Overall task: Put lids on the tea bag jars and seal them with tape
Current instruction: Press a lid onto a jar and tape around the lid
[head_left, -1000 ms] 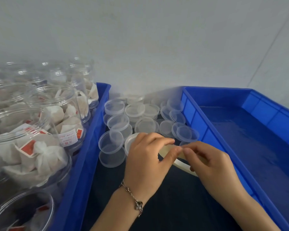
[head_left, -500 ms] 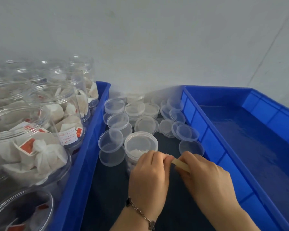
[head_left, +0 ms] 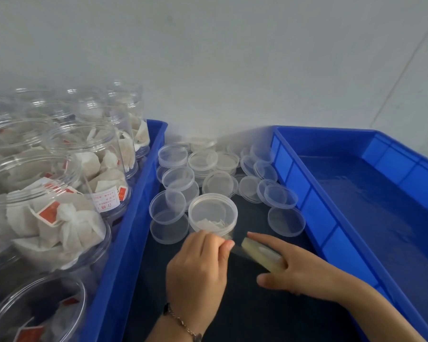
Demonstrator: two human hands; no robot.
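The lidded jar (head_left: 212, 213) of tea bags stands on the dark mat between the two blue bins, and my left hand (head_left: 199, 265) curls its fingers against its near side, pinching the free end of the clear tape there. My right hand (head_left: 294, 270) grips the tape roll (head_left: 261, 254) just beside it, forefinger stretched along its top and thumb below. Loose clear lids (head_left: 208, 166) lie behind the jar, and open jars (head_left: 67, 201) fill the left bin (head_left: 134, 218).

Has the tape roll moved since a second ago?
Yes. The tape roll in the right hand has come down toward the camera, away from the loose lids, leaving the lidded jar uncovered.
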